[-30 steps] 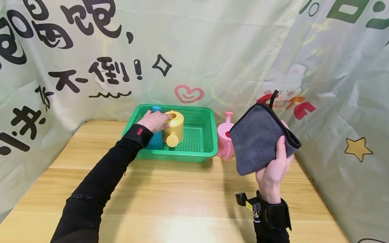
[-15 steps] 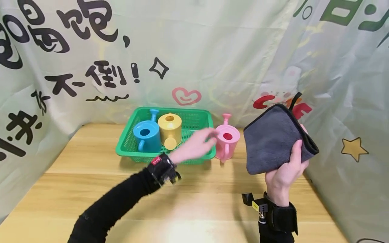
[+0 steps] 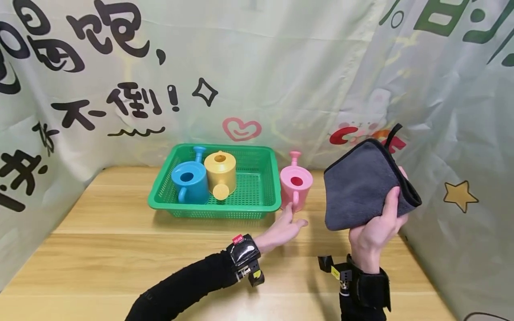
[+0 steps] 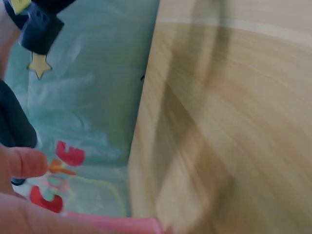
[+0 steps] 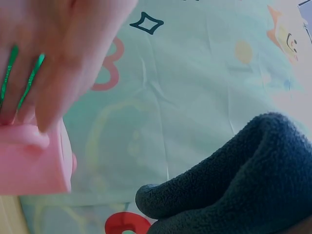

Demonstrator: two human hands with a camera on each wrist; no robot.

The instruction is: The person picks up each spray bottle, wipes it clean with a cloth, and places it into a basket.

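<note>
A folded grey cloth (image 3: pixel 363 185) is gripped by the curled fingers (image 3: pixel 391 205) of the right hand (image 3: pixel 375 232) and held upright above the tabletop (image 3: pixel 120 249). The left hand (image 3: pixel 283 229) is stretched out with relaxed fingers just below a pink watering can (image 3: pixel 296 182), beside a green basket (image 3: pixel 249 209) in which blue (image 3: pixel 188 180) and yellow (image 3: pixel 221 174) cans are kept.

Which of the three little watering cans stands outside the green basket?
The pink watering can: it stands on the table right of the green basket, near the left hand. The blue and yellow cans sit inside.
</note>
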